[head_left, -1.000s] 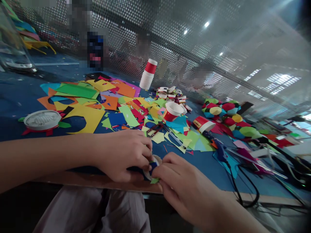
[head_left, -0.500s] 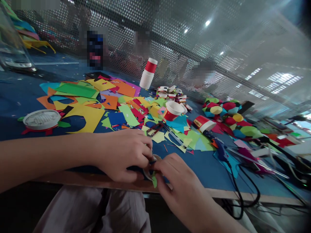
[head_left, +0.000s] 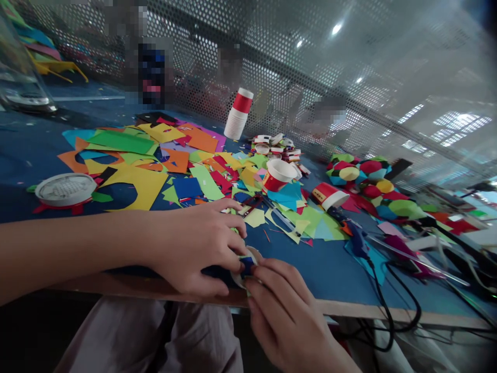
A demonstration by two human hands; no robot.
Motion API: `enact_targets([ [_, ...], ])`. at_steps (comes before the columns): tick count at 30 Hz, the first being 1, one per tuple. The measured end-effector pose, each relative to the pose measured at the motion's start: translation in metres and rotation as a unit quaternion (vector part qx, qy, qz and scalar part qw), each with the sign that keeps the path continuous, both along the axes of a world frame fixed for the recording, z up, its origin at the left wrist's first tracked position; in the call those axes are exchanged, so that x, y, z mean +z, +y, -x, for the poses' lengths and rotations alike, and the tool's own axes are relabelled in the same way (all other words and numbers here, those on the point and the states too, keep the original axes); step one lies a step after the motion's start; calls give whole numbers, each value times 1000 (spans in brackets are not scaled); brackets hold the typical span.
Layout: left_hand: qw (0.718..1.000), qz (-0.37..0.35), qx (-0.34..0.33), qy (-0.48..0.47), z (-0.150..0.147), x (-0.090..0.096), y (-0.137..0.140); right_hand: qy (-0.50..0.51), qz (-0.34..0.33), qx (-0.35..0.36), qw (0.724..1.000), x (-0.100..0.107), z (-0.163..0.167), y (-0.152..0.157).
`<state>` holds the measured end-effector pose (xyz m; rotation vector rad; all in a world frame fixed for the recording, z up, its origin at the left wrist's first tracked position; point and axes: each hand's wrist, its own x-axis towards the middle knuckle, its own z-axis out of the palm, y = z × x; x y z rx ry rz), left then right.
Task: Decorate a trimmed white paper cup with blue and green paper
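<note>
A small round cut-down paper cup base point(head_left: 253, 253) lies near the table's front edge, its pale rim showing between my hands. A dark blue paper piece point(head_left: 247, 265) sits inside it. My left hand point(head_left: 200, 246) is curled against the left side of the cup base, fingertips on the rim and the blue paper, thumb lower down. From the right, my right hand point(head_left: 285, 305) pinches the near right rim; its fingertips partly cover the base. A bit of light green paper under the rim is mostly hidden by the fingers.
Coloured paper scraps point(head_left: 205, 181) spread beyond my hands, with scissors point(head_left: 252, 206) among them. A white lidded piece with red paper feet point(head_left: 66, 190) is at left. Behind stand stacked cups point(head_left: 238, 114). At right lie a tipped cup point(head_left: 330, 197), a blue glue gun point(head_left: 355, 235) and black cables point(head_left: 388, 305).
My right hand has shifted slightly down, and its fingers now lie flatter over the rim. The left fingers have spread a little, and the blue paper in the cup base has come into view.
</note>
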<state>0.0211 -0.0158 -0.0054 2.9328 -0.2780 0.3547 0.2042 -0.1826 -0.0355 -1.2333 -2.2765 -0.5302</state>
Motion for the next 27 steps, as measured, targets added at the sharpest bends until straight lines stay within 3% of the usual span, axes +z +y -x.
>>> enact_targets([
  [11, 1000, 13, 3, -2, 2, 1, 1, 52, -29, -42, 997, -24, 1, -3],
  [27, 1000, 4, -9, 10, 1, 1, 1, 104, -35, -18, 994, -23, 4, -4],
])
